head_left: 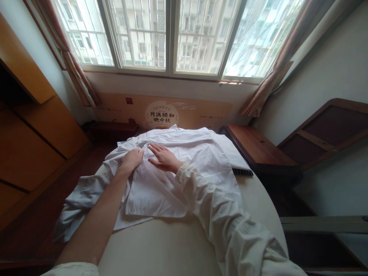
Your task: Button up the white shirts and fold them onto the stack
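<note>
A white shirt (161,195) lies spread over the round table, wrinkled, its loose part draping over the left edge. My left hand (132,159) is closed on a fold of its cloth near the left side. Just to the right, my right hand (164,157) rests flat on the shirt with fingers stretched apart, pointing toward the left hand. Under the cloth at the right, a dark strip with fine ridges (243,172) sticks out; I cannot tell what it belongs to.
The pale round tabletop (161,249) shows in front. Beyond it stand a wooden desk (258,145) at right, a beige printed banner (115,105) under the window, and an orange-brown cabinet (43,130) at left. A pale rail (324,225) is at lower right.
</note>
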### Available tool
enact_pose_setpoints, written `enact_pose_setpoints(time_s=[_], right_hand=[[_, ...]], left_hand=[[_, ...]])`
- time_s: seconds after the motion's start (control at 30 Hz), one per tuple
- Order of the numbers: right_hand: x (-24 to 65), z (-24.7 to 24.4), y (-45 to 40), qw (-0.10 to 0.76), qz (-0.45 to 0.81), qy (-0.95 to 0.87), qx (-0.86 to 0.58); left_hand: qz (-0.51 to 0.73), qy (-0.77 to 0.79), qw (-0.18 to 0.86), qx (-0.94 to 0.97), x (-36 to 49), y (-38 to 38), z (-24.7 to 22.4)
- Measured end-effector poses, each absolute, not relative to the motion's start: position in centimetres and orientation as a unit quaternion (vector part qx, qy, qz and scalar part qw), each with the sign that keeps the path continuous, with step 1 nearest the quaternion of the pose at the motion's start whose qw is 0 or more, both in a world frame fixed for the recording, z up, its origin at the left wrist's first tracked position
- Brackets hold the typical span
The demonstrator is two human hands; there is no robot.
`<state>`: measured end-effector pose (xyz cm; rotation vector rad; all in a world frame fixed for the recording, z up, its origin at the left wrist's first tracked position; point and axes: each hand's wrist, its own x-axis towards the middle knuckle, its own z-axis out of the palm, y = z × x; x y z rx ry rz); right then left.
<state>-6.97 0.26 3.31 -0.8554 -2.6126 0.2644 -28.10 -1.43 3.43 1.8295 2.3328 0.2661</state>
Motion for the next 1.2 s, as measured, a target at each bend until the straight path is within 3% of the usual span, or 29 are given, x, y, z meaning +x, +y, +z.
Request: enact_pose_setpoints(time_s=[0.2,0.5,0.9,1.2], right_hand=[[-8.0,-0.3,0.5,0.133,0.116,-0.905,-0.387],[-3.0,1.2,0.7,0.064,0.107,-0.891,-0.436],[-0.2,0.8,-9.5,0.108,0.131,-0.947,-0.274],[1.2,2.2,-16.7,0.082,0.22,-0.963,-0.129]], left_hand=[[0.066,0.785,0.078,0.61,-28.0,-1.5,3.5],[0.057,0.789,0.087,0.605,-27.6,-1.9,4.2],[0.047,0.786,0.089,0.61,-27.9,-1.5,3.8],[0.048,0.783,0.097,0.612,-27.9,-1.4,3.9]])
